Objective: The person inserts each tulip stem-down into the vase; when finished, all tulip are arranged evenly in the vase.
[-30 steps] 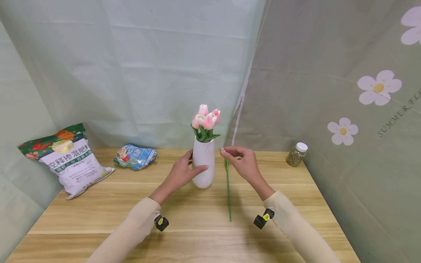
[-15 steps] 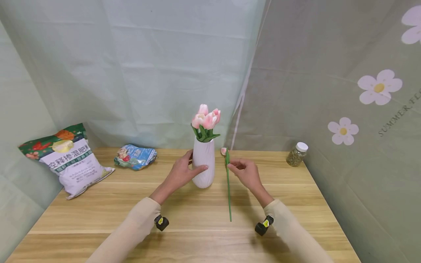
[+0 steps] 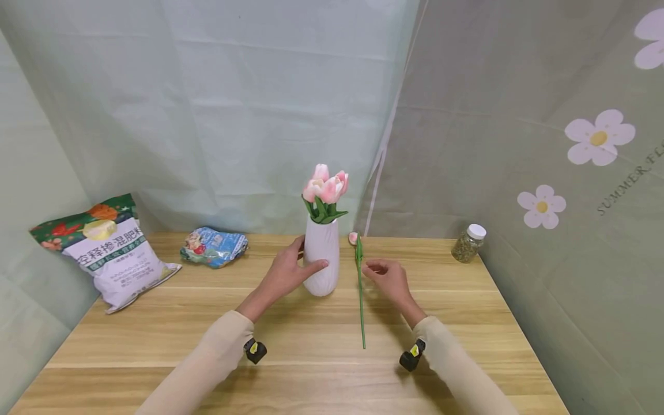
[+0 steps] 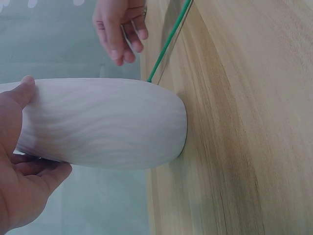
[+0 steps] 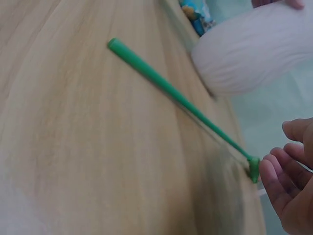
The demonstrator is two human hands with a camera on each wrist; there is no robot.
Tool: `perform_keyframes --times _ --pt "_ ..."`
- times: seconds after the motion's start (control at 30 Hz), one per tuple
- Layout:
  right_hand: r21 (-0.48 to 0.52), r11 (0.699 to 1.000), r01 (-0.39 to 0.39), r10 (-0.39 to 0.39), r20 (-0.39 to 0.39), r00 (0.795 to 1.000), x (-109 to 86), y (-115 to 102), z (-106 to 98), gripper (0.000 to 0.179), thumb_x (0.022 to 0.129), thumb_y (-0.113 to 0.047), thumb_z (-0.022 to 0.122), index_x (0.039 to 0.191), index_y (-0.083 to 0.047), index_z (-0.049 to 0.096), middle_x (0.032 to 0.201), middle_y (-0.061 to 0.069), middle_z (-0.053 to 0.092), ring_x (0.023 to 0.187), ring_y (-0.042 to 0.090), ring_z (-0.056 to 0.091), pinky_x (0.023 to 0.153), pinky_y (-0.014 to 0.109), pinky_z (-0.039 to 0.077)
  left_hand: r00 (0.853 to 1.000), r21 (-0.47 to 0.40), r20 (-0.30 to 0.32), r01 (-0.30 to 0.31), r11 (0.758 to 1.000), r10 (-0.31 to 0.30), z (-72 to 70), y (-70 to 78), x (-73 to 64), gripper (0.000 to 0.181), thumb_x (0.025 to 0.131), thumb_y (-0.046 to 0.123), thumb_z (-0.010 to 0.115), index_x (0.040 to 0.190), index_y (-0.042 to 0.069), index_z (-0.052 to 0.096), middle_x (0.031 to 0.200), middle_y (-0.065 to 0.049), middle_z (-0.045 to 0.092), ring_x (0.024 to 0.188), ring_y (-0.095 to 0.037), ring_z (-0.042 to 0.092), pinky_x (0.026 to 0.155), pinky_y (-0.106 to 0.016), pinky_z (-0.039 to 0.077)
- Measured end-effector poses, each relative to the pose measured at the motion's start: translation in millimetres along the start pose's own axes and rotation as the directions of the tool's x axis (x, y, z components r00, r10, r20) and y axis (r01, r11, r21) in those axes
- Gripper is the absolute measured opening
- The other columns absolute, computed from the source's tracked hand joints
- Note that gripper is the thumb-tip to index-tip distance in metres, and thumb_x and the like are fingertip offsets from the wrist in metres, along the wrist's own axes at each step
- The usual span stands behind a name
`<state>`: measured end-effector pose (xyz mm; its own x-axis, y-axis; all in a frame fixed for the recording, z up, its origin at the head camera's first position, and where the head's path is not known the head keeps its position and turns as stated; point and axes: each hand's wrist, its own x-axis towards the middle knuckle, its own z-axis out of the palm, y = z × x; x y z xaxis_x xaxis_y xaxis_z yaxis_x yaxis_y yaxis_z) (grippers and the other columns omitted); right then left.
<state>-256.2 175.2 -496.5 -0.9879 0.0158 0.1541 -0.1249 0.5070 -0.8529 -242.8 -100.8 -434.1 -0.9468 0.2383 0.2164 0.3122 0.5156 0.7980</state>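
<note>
A white ribbed vase (image 3: 321,259) stands upright on the wooden table, several pink-and-white tulips (image 3: 327,184) rising from its mouth above green leaves. My left hand (image 3: 285,274) grips the vase's left side, the thumb across its front and the fingers behind. To the right of the vase lies a single tulip, its green stem (image 3: 361,305) pointing towards me and its pink bloom (image 3: 353,238) at the far end. Beside the upper part of that stem is my right hand (image 3: 390,279), fingers loosely bent with nothing between them. The right wrist view shows its fingertips near the stem's leaf (image 5: 254,169).
A large white-and-green bag (image 3: 119,259) with printed characters leans at the left. Near the back edge lies a crumpled blue packet (image 3: 214,248). A glass jar (image 3: 467,245) with a white lid stands at the back right. Fabric walls enclose the table.
My right hand has withdrawn from the lying tulip's bloom, back towards me and slightly right, uncovering bloom and leaf. My left hand and the vase have stayed in place.
</note>
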Motion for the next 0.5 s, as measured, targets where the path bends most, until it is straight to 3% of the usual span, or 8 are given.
perform_keyframes --times 0.3,0.5 --pt "0.055 0.998 -0.024 0.022 0.041 0.999 3.9 13 9 0.022 0.092 -0.014 0.077 0.108 0.0 0.078 0.092 0.011 0.077 0.075 0.021 0.073 0.06 0.026 0.06 1.0 0.002 0.006 0.007 1.0 -0.007 -0.6 0.1 0.3 0.086 0.09 0.05 0.077 0.151 0.0 0.042 0.143 -0.019 0.057 0.132 -0.032 0.057 0.109 -0.048 0.051" --pt "0.016 1.0 -0.013 0.012 0.064 0.998 6.0 17 13 0.021 0.091 -0.015 0.079 0.107 -0.002 0.078 0.095 0.011 0.078 0.074 0.017 0.072 0.06 0.025 0.06 1.0 0.002 0.009 0.017 1.0 -0.017 -0.7 0.4 0.1 0.086 0.09 0.05 0.076 0.151 0.001 0.041 0.144 -0.019 0.057 0.131 -0.032 0.057 0.109 -0.048 0.051"
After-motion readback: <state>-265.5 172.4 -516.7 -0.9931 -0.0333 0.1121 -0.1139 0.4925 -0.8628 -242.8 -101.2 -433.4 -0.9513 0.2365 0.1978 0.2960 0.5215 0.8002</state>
